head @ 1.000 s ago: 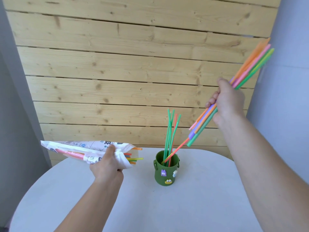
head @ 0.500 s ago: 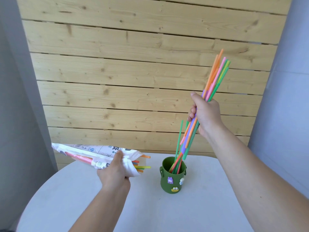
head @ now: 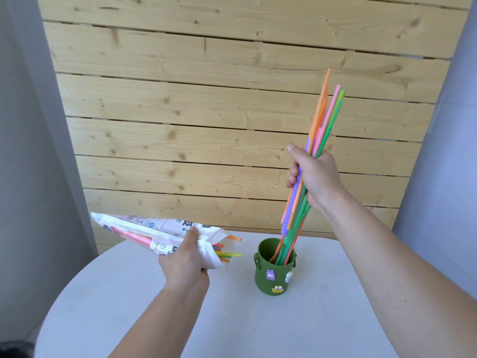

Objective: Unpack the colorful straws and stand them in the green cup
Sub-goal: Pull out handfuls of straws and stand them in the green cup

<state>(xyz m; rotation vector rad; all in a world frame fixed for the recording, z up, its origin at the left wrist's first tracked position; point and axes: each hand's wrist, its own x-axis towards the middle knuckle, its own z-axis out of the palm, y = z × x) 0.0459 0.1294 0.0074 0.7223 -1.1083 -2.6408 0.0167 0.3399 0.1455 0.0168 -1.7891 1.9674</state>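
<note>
We see the bundle of straws (head: 321, 130) w/ its long axis near vertical, leaning a bit: top ends up and to the right, against the wood-plank wall (head: 206, 112), bottom ends down and to the left, dipping into the mouth of the green cup (head: 275, 273). Orange reaches highest, pink and green just beside it; a purple one shows approx. mid-bundle. The right hand (head: 313, 177) is closed round the bundle at about its middle, fingers (head: 293, 178) curled tight on the far side, thumb laid up along the near side, so the straws run through the fist top and bottom. Lower ends sit inside the cup; we can't tell whether they touch its floor. The cup stands upright on the white table (head: 232, 319), right of centre, w/ small stickers on its front and a little handle on its left side. The left hand (head: 185, 257) is shut on the white printed bag (head: 154, 229), pinching its crumpled open end, thumb on top, other fingers under and hidden. The bag lies approx. horizontal, above the table, open mouth pointing right toward the cup. More straws (head: 228, 251) poke out of that mouth, long axis horizontal, tips aimed at the cup, near it but apart. Orange, yellow-green and red tips show; pink shows through the bag film farther left.
</note>
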